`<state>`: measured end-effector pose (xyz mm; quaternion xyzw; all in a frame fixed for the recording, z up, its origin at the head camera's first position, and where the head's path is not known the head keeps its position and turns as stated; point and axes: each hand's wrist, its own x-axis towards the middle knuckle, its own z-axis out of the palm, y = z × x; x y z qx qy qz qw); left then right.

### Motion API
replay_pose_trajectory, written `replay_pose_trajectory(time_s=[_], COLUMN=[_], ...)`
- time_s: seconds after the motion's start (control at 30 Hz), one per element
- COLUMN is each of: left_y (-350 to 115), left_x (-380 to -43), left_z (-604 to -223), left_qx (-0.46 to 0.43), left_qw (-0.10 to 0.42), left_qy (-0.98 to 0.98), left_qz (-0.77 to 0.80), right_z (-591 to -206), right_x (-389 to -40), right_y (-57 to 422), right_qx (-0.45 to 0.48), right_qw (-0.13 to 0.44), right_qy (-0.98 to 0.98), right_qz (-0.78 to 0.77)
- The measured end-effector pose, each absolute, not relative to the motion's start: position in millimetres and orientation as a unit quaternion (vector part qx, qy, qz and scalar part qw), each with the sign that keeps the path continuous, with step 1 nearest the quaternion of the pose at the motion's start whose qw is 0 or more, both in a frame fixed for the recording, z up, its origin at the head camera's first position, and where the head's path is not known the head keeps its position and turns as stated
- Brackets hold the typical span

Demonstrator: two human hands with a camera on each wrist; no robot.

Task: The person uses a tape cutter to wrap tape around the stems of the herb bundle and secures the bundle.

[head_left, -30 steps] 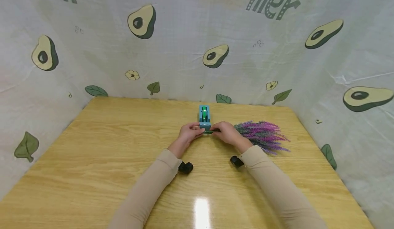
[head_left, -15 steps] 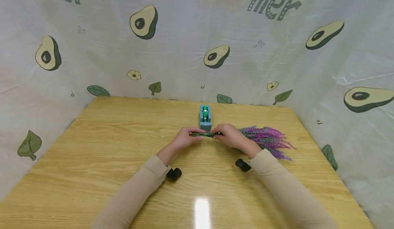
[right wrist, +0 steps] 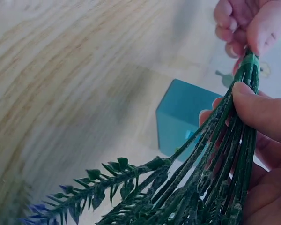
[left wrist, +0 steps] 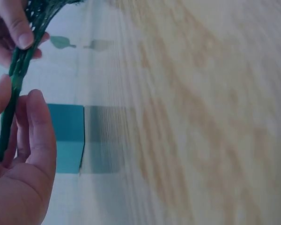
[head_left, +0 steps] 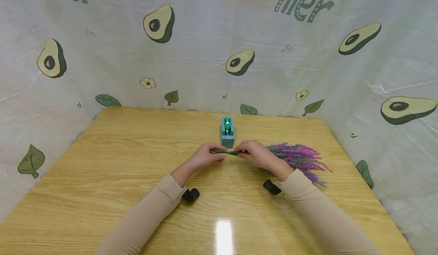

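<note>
A bunch of artificial lavender [head_left: 302, 158] with purple and pink heads lies sideways between my hands, heads to the right. My left hand [head_left: 204, 154] pinches the bare stem ends between thumb and fingers. Higher along the green stems [right wrist: 241, 122], my right hand [head_left: 254, 154] grips the bundle, thumb on the near side. Between the two hands a band of green tape [right wrist: 249, 61] wraps the stems. Just beyond them stands a blue tape dispenser [head_left: 227, 141] with a green tape roll [head_left: 227, 125]. My left palm partly hides the stem tips in the left wrist view.
The wooden table [head_left: 137, 148] reaches back to a cloth backdrop [head_left: 198, 57] printed with avocados and leaves. Black wrist cameras [head_left: 190, 195] hang beneath both forearms, low over the tabletop.
Both hands have drawn back from the tape dispenser toward me, bringing the lavender along. My left hand has shifted slightly left, and more of the dispenser's front shows.
</note>
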<state>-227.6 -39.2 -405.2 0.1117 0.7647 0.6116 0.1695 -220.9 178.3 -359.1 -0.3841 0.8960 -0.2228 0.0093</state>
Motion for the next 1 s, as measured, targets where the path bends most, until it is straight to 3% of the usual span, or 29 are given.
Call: replay_pose_trajectory(time_s=[0.33,0.7,1.0], left_y=[-73,-104,-127], left_x=[-231,-231,-227], left_z=[-409,-409,-400], left_qx=[0.050,0.050,0.058], left_qw=[0.179,0.173,0.140], left_qy=[0.763,0.765,0.782], left_qz=[0.620,0.618,0.604], right_z=[-380,-391,-375], right_x=[-227,-226,-216], right_y=[175,171,175], right_qx=[-0.356,-0.355,-0.320], right_qw=[0.011,0.033,0.037], right_qy=[0.910,0.914,0.914], right_qz=[-0.209,-0.195,-0.245])
